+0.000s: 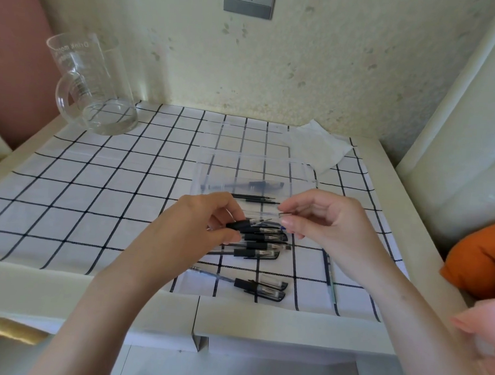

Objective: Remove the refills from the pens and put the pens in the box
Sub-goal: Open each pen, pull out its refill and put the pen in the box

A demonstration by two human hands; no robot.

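Nearest, two capped gel pens (262, 286) lie apart at the cloth's front edge, waiting. Above the main pen pile (261, 244), left hand (206, 219) pinches a black grip section (239, 224); right hand (323, 219) pinches the clear barrel (265, 213), likely pulling them apart. Loose refills (254, 199) lie just before the clear box (253, 176), which holds one pen.

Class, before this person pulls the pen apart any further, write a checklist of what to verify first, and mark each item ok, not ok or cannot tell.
1. Left hand grips the black pen grip: ok.
2. Right hand pinches the clear barrel: ok.
3. Refill free of the barrel: cannot tell.
4. Clear box open and close behind the hands: ok.
5. Removed refills lie apart from the unprocessed pens: ok.
6. Glass jug stands away from the hands: ok.
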